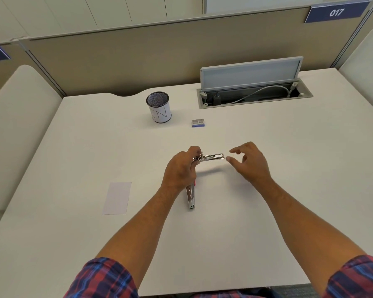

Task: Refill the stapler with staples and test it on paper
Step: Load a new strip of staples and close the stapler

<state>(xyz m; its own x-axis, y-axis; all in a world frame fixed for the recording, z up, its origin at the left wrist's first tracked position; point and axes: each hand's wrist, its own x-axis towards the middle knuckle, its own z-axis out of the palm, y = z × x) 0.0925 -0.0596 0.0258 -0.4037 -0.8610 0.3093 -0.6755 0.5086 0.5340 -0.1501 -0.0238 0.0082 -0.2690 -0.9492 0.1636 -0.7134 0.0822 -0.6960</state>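
My left hand (181,168) grips a metal stapler (211,157) at its hinge, held above the middle of the white desk (267,201). The stapler is swung wide open: its staple channel points right, its other arm (191,197) hangs down toward me. My right hand (249,163) hovers just right of the channel's tip, fingers apart, thumb and forefinger close to the tip but holding nothing. A small box of staples (198,122) lies farther back on the desk. A strip of white paper (117,198) lies flat to the left.
A mesh pen cup (159,107) with a white label stands at the back centre-left. Behind and right, a cable hatch (254,92) is open with its lid raised. A beige partition closes off the back; padded dividers flank both sides.
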